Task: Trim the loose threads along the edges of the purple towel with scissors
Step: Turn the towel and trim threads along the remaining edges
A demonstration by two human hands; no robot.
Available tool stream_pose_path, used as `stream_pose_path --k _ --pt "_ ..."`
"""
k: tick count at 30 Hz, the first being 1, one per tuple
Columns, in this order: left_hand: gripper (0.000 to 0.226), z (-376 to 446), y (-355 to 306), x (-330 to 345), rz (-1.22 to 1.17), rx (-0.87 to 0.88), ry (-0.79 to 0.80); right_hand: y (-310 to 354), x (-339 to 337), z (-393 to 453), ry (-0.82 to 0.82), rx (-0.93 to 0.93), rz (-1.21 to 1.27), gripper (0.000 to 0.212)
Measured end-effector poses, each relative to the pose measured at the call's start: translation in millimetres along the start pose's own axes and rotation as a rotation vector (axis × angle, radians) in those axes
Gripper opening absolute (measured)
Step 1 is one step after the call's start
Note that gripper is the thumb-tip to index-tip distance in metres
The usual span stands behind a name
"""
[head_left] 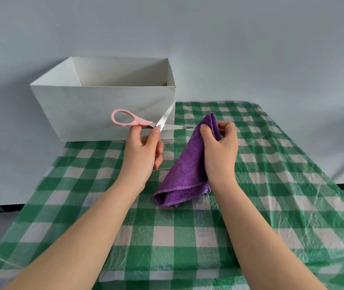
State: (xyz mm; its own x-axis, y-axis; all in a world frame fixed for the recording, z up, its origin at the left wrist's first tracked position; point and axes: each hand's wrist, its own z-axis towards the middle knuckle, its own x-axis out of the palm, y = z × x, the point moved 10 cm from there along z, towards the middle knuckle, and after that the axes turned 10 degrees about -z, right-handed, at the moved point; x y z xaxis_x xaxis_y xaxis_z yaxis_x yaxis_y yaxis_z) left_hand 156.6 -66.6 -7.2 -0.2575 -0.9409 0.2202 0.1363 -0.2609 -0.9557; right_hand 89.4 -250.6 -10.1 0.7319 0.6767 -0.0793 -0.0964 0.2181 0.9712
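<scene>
The bench, spread with a green-and-white checked plastic cloth, reached out under both forearms, and faint pale print showed on a few white squares between the arms, too blurred to read. Beyond the left hand stood an open white box at the far left of the bench, its walls plain and without any writing. The purple towel hung folded just to the left of the right hand, its stitched lower edge resting on the checked cloth below that wrist and its upper corner raised above the knuckles. The right hand was held upright with the wrist low, thumb and curled fingers pinching the towel's upper part. The left hand was lifted off the bench, forearm angled in from the lower left, and it gripped the scissors near their pivot, thumb and forefinger closed there while the other fingers curled below. The scissors' pink loop handle lay up and left of that hand; their blades stood spread apart, one pointing up along the box corner, the other levelled toward the towel's upper corner, its tip just short of the cloth.
</scene>
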Motion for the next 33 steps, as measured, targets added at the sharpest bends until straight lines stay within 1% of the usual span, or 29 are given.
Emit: stream_pose_path --k 3,8,10,12,14,17,19,21,22,24,27,29,31,33 --pt "0.008 -2 -3 3 0.032 0.041 0.010 12 6 -5 0.018 -0.105 -0.077 0.009" --pt "0.010 -5 -8 11 0.061 0.079 0.056 24 19 -11 0.048 -0.277 -0.309 0.012" --pt "0.008 -6 -7 15 0.061 0.070 0.079 27 19 -12 0.024 -0.326 -0.392 0.012" --pt "0.005 -6 -4 12 0.051 0.046 0.080 23 19 -9 0.011 -0.314 -0.429 0.013" --pt "0.003 -5 -1 9 0.049 0.022 0.072 14 13 -3 -0.005 -0.238 -0.431 0.012" --pt "0.006 -3 -1 7 0.050 0.017 0.052 4 2 3 -0.032 -0.120 -0.301 0.011" --pt "0.008 -2 -2 5 0.065 0.021 0.037 5 -1 0 -0.049 -0.089 -0.178 0.010" --pt "0.005 -2 -1 6 0.070 0.022 0.032 11 1 -4 -0.041 -0.126 -0.157 0.010" --pt "0.002 -2 -1 6 0.060 0.018 0.034 16 6 -6 -0.018 -0.171 -0.195 0.010" --pt "0.005 -4 -1 9 0.029 0.005 0.050 23 18 -10 0.035 -0.266 -0.314 0.012" --pt "0.008 -5 2 13 -0.016 -0.019 0.086 28 22 -14 0.009 -0.348 -0.409 0.013" --pt "0.007 -4 5 12 -0.034 -0.035 0.094 26 17 -12 -0.024 -0.337 -0.442 0.014" --pt "0.004 -3 6 9 -0.042 -0.047 0.091 18 9 -5 -0.048 -0.262 -0.435 0.013" --pt "0.002 -3 6 8 -0.037 -0.051 0.080 9 -1 1 -0.077 -0.166 -0.359 0.012"
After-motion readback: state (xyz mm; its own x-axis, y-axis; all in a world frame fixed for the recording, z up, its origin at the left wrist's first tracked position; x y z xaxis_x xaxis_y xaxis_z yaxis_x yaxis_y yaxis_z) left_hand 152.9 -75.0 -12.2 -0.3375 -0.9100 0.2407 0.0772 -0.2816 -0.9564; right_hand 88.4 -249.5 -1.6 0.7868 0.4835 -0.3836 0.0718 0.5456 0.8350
